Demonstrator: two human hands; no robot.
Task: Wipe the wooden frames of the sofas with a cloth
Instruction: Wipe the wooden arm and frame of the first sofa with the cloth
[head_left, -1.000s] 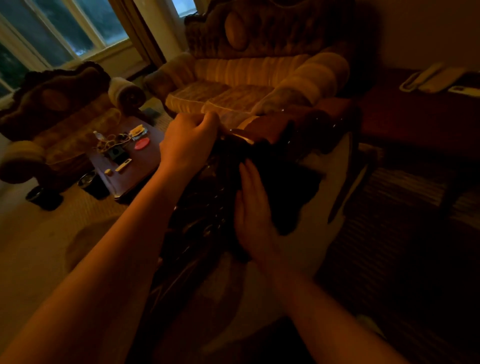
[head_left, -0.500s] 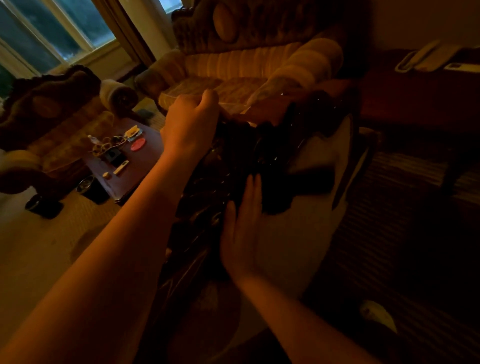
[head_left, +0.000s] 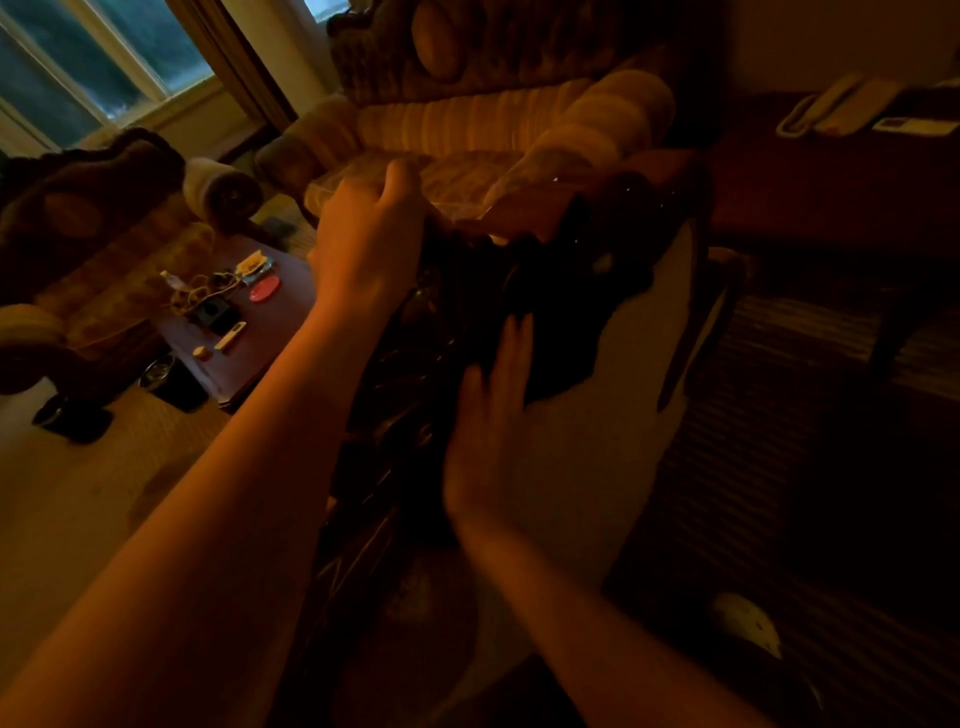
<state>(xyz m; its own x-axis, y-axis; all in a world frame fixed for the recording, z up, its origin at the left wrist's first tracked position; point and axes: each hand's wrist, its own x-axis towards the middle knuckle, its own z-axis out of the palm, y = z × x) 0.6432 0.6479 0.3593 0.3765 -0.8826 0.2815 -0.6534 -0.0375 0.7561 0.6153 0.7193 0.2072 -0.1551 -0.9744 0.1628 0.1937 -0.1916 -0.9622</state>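
Head view, dim and orange-lit, looks down over two bare forearms onto the back of a sofa; the left hand (head_left: 369, 239) is clenched, its fingers curled over the top edge of the dark carved wooden frame (head_left: 395, 395), though whether they hold anything besides that edge I cannot tell in this light; the right hand (head_left: 493, 431) lies flat with fingers straight and together, a little blurred, its fingertips pressing on a dark cloth (head_left: 545, 332); that cloth is bunched over the top of the frame, just beyond the right fingertips and to the right of the left knuckles, draping down onto the pale back panel (head_left: 613, 447) of the sofa; the glossy carved wood runs from under the left hand down between the two wrists. Beyond the left fingers sits a striped upholstered sofa (head_left: 467, 124) with rolled arms; left of the left wrist, well apart, a low table (head_left: 280, 332) carries a red round thing (head_left: 265, 288), a small dark box (head_left: 213, 312) and tangled cords; another armchair (head_left: 88, 244) stands past the table beneath the window (head_left: 93, 67); far to the right of the right fingers a telephone (head_left: 831, 109) rests on a dark cabinet.
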